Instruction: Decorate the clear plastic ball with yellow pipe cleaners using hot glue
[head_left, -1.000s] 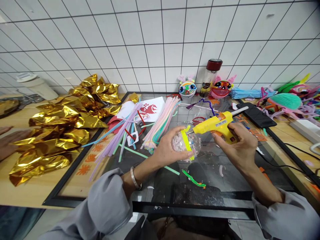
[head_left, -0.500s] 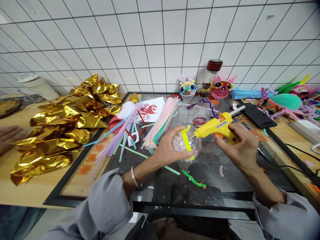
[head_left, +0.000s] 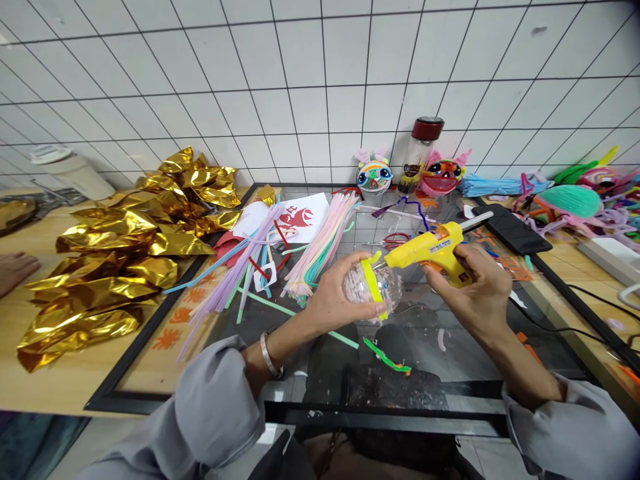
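A clear plastic ball with pale strips on one side and a yellow pipe cleaner across it is gripped in my left hand. My right hand is closed round the handle of a yellow hot glue gun, a white glue stick poking from its back. The gun's metal nozzle points at the ball beside the yellow strip; whether it touches, I cannot tell. Below the ball, a short green pipe cleaner lies on the glass.
Bundles of pastel pipe cleaners and red scissors lie beyond my hands. Crumpled gold foil covers the left side, near another person's hand. Behind stand a bottle and decorated balls; a phone lies right.
The glue gun has shifted slightly left, its nozzle closer to the yellow strip on the ball. My left hand keeps its hold. The other person's hand has drawn back leftward.
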The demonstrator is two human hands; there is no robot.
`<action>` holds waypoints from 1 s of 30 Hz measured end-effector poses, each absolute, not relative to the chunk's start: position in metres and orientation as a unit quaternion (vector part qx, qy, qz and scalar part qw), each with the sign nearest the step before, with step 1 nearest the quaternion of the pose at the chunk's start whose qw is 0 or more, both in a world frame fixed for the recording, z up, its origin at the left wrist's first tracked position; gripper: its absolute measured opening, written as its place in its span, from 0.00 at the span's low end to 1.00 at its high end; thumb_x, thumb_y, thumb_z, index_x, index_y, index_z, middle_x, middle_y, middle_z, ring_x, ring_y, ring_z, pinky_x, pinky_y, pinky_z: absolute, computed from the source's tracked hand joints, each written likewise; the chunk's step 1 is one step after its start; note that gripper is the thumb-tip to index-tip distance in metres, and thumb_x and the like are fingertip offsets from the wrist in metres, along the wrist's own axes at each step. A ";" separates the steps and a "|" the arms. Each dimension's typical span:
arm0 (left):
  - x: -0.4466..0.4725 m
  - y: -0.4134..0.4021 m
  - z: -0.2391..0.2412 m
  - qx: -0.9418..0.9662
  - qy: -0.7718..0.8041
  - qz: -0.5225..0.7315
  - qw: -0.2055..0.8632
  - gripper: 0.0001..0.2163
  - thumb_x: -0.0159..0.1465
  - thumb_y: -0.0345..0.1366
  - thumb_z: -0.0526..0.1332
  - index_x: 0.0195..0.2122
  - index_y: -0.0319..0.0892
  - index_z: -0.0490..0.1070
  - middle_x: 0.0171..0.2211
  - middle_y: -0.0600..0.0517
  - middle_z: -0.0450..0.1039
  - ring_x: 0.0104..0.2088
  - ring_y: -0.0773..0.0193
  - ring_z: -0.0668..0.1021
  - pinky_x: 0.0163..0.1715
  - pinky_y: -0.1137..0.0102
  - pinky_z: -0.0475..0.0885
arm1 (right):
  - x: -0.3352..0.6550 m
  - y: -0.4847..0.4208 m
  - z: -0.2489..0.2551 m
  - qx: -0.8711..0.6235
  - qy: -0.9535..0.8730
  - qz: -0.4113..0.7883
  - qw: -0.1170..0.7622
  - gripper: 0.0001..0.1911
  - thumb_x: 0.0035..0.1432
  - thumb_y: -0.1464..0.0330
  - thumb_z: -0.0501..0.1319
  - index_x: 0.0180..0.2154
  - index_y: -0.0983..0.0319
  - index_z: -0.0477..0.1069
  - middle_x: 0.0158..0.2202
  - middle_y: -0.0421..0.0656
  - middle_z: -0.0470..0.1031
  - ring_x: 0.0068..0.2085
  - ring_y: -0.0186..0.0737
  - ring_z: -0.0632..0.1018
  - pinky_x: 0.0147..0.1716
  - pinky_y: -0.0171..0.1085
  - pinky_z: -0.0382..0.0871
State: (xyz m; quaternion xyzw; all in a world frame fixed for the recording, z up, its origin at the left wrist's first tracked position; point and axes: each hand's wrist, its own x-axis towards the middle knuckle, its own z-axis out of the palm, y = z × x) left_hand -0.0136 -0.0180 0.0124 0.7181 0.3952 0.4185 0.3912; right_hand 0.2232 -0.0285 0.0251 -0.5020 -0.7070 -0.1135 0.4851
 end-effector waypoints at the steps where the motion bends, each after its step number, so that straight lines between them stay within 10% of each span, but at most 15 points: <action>1: -0.013 -0.018 0.013 0.718 0.394 0.419 0.392 0.35 0.46 0.42 0.73 0.55 0.40 0.66 0.54 0.43 0.72 0.54 0.50 0.75 0.59 0.58 0.67 | 0.224 -0.028 0.025 -0.501 -0.708 -0.113 0.485 0.11 0.53 0.64 0.67 0.33 0.59 0.65 0.28 0.39 0.69 0.27 0.36 0.69 0.24 0.37 0.57; 30: -0.014 -0.019 0.015 0.719 0.392 0.422 0.388 0.34 0.46 0.42 0.73 0.55 0.40 0.66 0.54 0.44 0.73 0.54 0.50 0.75 0.59 0.57 0.68 | 0.225 -0.029 0.028 -0.516 -0.700 -0.081 0.487 0.10 0.52 0.64 0.66 0.32 0.57 0.65 0.27 0.39 0.69 0.27 0.37 0.68 0.25 0.38 0.58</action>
